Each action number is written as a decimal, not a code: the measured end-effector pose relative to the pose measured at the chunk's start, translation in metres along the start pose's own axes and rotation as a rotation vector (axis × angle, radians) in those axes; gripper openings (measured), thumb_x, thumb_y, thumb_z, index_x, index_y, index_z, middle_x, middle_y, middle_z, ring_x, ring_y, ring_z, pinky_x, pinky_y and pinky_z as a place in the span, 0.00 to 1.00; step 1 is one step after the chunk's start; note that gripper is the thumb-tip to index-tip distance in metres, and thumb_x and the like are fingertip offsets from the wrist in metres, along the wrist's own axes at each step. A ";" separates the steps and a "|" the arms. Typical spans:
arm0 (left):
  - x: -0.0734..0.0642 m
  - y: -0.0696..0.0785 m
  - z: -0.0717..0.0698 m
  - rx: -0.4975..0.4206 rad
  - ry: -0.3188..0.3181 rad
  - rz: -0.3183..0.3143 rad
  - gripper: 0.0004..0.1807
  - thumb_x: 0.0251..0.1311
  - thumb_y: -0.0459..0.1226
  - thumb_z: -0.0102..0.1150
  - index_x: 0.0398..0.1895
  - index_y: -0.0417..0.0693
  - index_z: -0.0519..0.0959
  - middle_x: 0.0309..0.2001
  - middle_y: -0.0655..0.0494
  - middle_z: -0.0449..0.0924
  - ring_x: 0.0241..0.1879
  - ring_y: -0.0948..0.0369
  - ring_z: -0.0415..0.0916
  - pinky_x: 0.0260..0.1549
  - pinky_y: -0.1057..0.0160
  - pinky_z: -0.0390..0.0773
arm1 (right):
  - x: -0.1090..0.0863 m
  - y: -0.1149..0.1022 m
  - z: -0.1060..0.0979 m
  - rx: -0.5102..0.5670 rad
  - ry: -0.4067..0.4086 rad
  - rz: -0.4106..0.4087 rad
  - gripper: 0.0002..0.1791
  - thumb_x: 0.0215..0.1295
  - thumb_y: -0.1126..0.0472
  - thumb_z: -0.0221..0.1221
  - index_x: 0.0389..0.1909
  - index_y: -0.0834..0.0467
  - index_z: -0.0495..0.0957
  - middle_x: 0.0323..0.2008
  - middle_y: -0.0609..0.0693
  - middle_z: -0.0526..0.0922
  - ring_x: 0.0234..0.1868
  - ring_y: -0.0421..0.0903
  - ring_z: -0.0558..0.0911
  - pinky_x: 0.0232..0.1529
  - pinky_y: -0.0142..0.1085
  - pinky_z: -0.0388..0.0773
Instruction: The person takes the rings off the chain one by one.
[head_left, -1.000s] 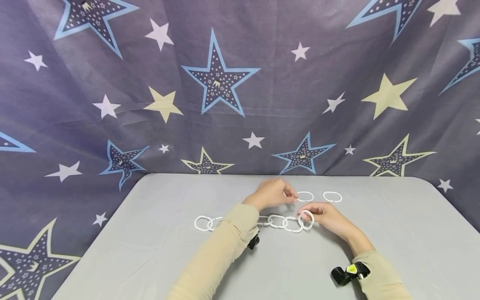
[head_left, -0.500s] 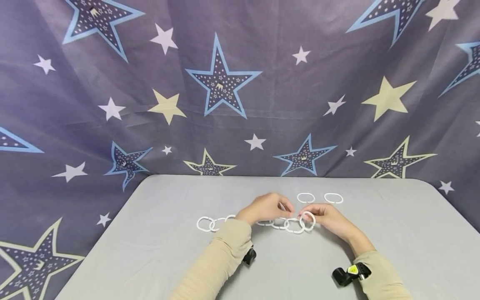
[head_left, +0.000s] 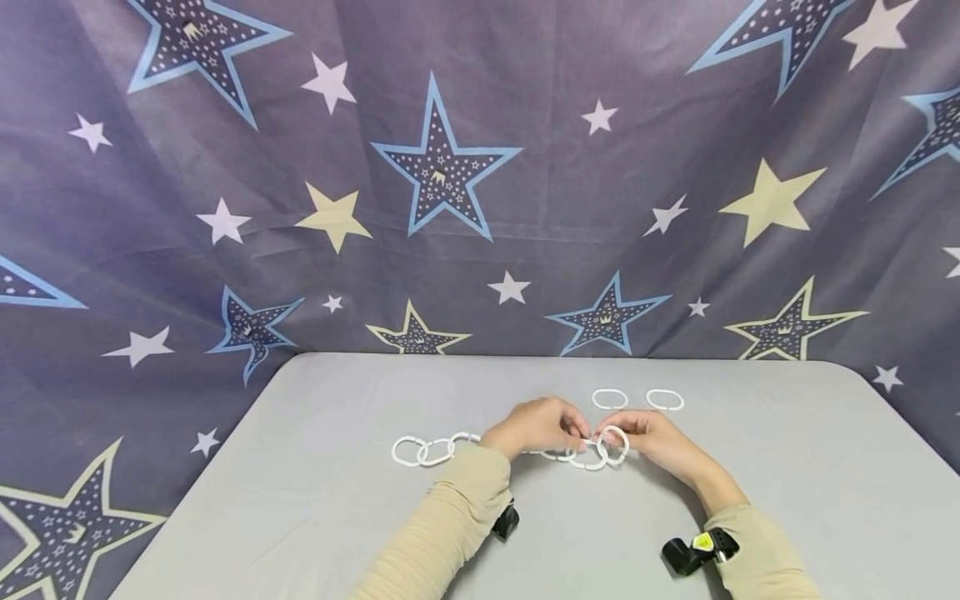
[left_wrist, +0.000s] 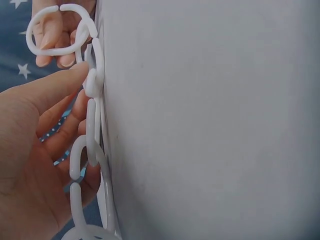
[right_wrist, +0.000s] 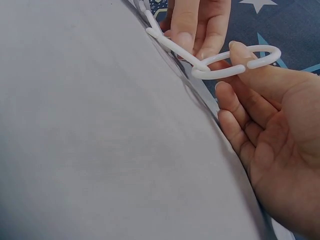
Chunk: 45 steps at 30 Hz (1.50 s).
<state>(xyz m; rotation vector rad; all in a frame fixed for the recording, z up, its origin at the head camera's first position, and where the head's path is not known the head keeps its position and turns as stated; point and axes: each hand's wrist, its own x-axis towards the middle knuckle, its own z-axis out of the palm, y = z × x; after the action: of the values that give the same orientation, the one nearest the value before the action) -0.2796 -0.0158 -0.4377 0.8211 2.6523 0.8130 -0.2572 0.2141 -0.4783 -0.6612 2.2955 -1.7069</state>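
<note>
Right wrist view, end link (right_wrist: 220, 75): pinched by the thumb and fingers of the right hand (right_wrist: 287, 130), its small gap just beside the thumb; it was hooked into its neighbour.
Next link (head_left: 588, 467): seemingly pinched by the thumb and fingertips of the left hand (head_left: 536, 425), though the exact contact was partly hidden.
Fresh change: a second earlier the left fingertips had been by a loose link; they had since come down to the chain, while the right hand kept its place.
Meaning: both hands now worked on adjoining links at one end, judging by their closeness.
White chain (head_left: 437, 463): ran leftward behind the left hand and sleeve (head_left: 465, 492), its far end on the grey table (head_left: 600, 542).
Loose links: left one (head_left: 610, 390) and right one (head_left: 665, 390), apart, beyond the hands.
Backdrop: star-printed cloth (head_left: 540, 208) behind the table.
</note>
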 end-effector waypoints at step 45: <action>-0.007 -0.002 0.002 0.093 0.161 -0.013 0.03 0.54 0.50 0.72 0.30 0.67 0.89 0.27 0.80 0.80 0.28 0.77 0.71 0.32 0.69 0.70 | 0.006 -0.008 0.003 -0.028 -0.012 -0.094 0.12 0.68 0.66 0.60 0.46 0.71 0.81 0.41 0.51 0.87 0.43 0.35 0.82 0.46 0.28 0.74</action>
<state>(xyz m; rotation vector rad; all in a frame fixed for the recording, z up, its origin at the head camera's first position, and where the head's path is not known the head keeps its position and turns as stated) -0.2736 -0.0205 -0.4395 0.7910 2.8532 0.7884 -0.2595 0.2065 -0.4717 -0.7952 2.3190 -1.7087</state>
